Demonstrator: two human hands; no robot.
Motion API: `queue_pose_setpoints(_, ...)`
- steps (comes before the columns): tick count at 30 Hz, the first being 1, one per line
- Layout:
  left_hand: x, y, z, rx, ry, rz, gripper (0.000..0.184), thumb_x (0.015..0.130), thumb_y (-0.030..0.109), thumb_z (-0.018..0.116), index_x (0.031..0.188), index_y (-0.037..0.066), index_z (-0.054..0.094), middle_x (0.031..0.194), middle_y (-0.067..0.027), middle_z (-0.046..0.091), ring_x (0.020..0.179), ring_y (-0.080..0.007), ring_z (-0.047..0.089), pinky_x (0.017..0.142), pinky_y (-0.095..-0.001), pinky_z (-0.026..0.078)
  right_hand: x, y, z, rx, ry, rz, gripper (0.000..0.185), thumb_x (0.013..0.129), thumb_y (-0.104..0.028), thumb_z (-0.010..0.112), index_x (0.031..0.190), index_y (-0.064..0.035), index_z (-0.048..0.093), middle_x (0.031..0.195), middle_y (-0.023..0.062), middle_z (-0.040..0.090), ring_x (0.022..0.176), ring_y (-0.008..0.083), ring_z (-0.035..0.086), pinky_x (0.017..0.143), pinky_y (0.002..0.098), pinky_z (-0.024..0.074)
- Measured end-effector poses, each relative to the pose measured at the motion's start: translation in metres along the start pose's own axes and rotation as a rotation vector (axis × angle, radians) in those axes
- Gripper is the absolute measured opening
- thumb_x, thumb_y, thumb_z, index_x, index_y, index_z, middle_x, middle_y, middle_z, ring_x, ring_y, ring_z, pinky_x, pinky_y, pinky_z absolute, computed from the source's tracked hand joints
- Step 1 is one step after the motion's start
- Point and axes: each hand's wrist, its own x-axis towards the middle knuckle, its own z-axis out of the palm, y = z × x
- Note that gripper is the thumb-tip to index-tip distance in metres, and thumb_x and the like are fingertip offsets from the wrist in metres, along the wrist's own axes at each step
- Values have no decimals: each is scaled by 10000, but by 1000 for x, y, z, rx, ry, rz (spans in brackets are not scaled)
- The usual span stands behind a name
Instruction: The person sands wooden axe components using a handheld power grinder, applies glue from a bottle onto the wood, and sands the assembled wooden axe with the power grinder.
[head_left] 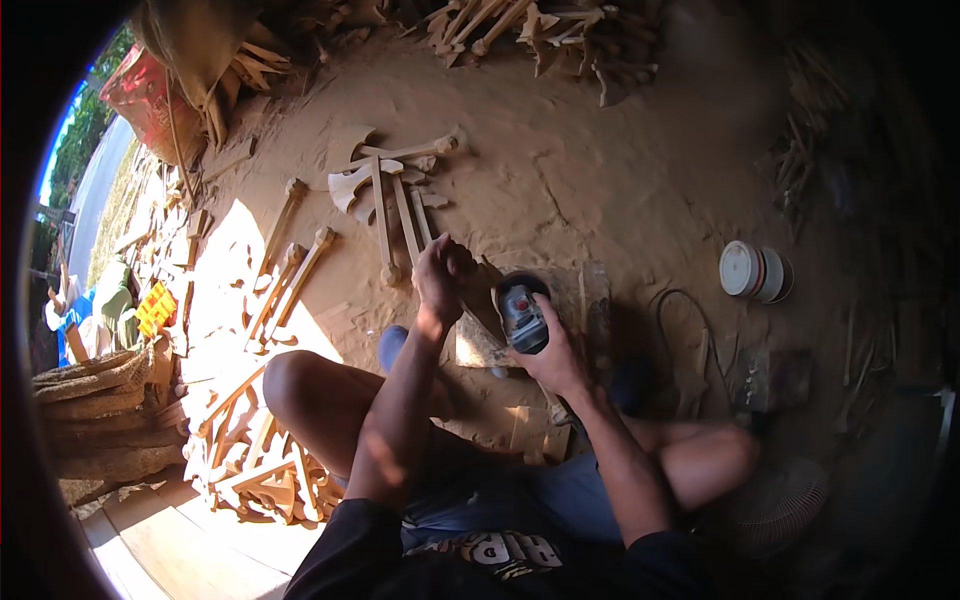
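1. Pale wood: carved pieces [265, 487], heaped loosely beside the person's knee, sunlit, seemingly kept within reach.
2. Long wooden pieces [302, 278], laid roughly side by side on the dusty ground.
3. Left hand [438, 278]: fingers curled closed, clamped on a wooden piece [484, 312]; the exact grip is partly hidden. The piece is held slanting between the hands, above a low block [592, 300], presumably to be steadied against the tool.
4. Right hand [557, 358]: partly open, wrapped around the body of an angle grinder [524, 316], probably for control; the fingertips are partly hidden.
5. White tub [740, 268], set apart at right.
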Motion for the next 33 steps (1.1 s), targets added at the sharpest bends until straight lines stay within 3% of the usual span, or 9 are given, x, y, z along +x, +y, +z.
queue_pose_setpoints(7, 0, -2, 1, 7, 11, -11, 439, 1034, 295, 487, 630, 134, 426, 549, -19, 401, 494, -164, 397, 496, -318, 349, 10, 12, 8, -7, -17, -72, 910, 733, -262, 891, 1520, -163, 445, 1038, 241, 746, 947, 429, 732, 823, 503, 595)
queue_pose_setpoints(16, -1, -8, 1, 37, -27, -2, 479, 1038, 300, 485, 598, 118, 428, 529, -20, 412, 459, -157, 406, 463, -313, 339, 6, -1, 2, -84, -72, -11, 895, 750, -295, 877, 1521, -169, 439, 1052, 262, 736, 964, 443, 724, 838, 519, 592)
queue_pose_setpoints(20, -2, -9, 9, 106, -14, 38, 495, 1044, 300, 492, 588, 115, 446, 515, -20, 419, 438, -149, 397, 446, -317, 334, -1, -6, -1, -43, -76, 43, 868, 758, -282, 867, 1507, -153, 448, 1067, 267, 732, 982, 449, 719, 856, 521, 588)
queue_pose_setpoints(23, -4, -6, 7, 175, -12, -2, 424, 1033, 279, 520, 644, 141, 423, 560, -5, 380, 511, -157, 385, 531, -320, 346, -12, -7, -3, -14, -87, 71, 875, 748, -262, 870, 1502, -125, 448, 1072, 268, 731, 1000, 449, 715, 873, 507, 588)
queue_pose_setpoints(26, 4, -15, -5, 166, -43, 50, 480, 1051, 291, 509, 608, 109, 486, 520, -10, 433, 437, -128, 387, 455, -302, 330, -30, -5, -13, -10, -130, 107, 893, 730, -230, 878, 1500, -100, 445, 1086, 271, 728, 1024, 448, 710, 891, 490, 585)
queue_pose_setpoints(28, 0, -7, -3, 152, -30, 19, 471, 1056, 283, 509, 618, 111, 498, 527, 0, 434, 448, -120, 390, 462, -297, 328, -40, -9, -25, -43, -193, 190, 905, 719, -204, 881, 1500, -85, 441, 1107, 275, 724, 1046, 445, 705, 904, 481, 582)
queue_pose_setpoints(31, -3, 5, -13, 215, -34, 31, 481, 1077, 320, 526, 643, 111, 528, 564, 16, 459, 490, -98, 409, 483, -277, 330, -55, -6, -41, -107, -118, 183, 903, 717, -182, 878, 1500, -76, 441, 1119, 285, 718, 1047, 450, 702, 914, 483, 578)
queue_pose_setpoints(33, -3, 12, -34, 301, -104, 79, 492, 1083, 357, 541, 660, 107, 548, 590, 13, 496, 509, -91, 428, 490, -269, 336, -62, -6, -55, 14, -67, 304, 915, 726, -131, 872, 1516, -43, 419, 1347, 268, 637, 1210, 387, 660, 1032, 426, 520)
